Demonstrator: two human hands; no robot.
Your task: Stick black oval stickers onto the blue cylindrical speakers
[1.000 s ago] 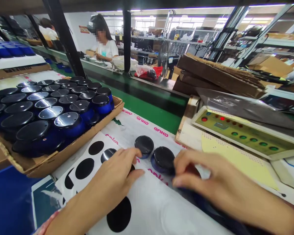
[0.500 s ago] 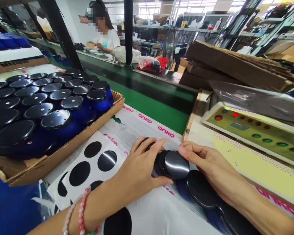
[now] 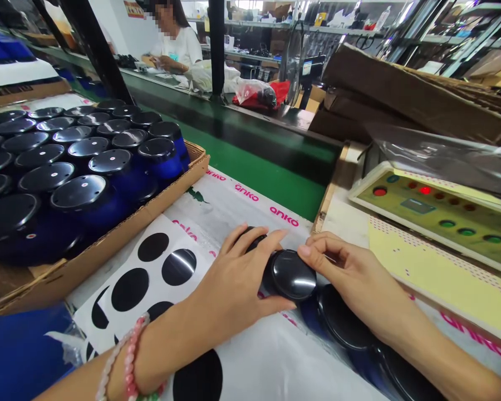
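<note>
Cobalt-blue glass jar with glossy black round lid sits between both hands on the white printed sheet. We find the left hand with fingers spread, thumb against the jar; the right hand with fingers held close, tips touching the lid's rim.

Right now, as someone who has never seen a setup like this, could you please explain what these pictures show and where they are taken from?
This view comes from a camera worn on a person's head, looking down at their own bare hands. The left hand and right hand hold a blue jar with a glossy black lid between them. Beside it, on a white printed sheet, lies a sheet of round black stickers. A cardboard tray holds many similar jars. A co-worker is further along the bench.
</note>
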